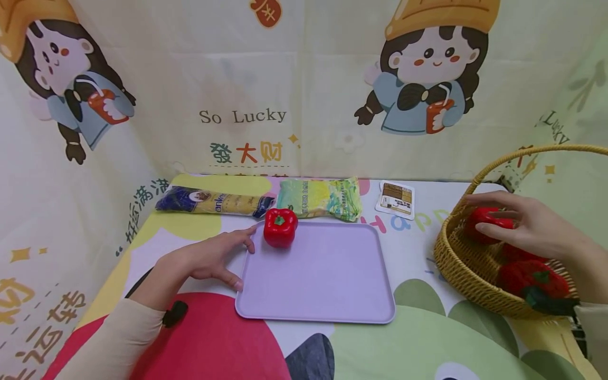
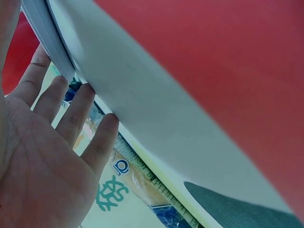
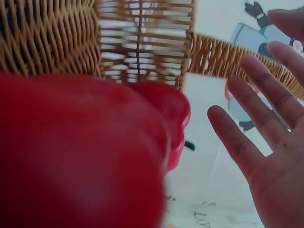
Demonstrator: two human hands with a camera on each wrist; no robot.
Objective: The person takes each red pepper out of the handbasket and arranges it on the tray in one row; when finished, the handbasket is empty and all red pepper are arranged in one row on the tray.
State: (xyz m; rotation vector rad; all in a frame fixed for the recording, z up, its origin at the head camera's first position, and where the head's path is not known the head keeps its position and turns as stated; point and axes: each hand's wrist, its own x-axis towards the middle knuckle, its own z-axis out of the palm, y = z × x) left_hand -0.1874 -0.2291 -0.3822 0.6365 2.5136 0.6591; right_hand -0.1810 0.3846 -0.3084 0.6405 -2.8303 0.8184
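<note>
My left hand (image 1: 214, 258) rests at the left edge of a lilac tray (image 1: 328, 274), thumb and fingertips against the rim. In the left wrist view its fingers (image 2: 73, 116) are extended and loosely spread beside the tray's edge. A red bell pepper (image 1: 280, 228) with a green stem stands on the tray's back left corner. Over a wicker basket (image 1: 444, 253) on the right hovers my right hand (image 1: 537, 221), its fingers spread. Several red bell peppers (image 1: 534, 277) lie inside. The right wrist view shows a pepper (image 3: 166, 102) apart from the hand's fingers (image 3: 232, 137).
Behind the tray lie a blue and yellow pasta packet (image 1: 216, 201), a green and yellow packet (image 1: 319, 198) and a small white and brown packet (image 1: 396, 199). The basket's tall handle (image 1: 499, 158) arches up near my right hand. A printed cloth backdrop (image 1: 304, 79) rises behind the table.
</note>
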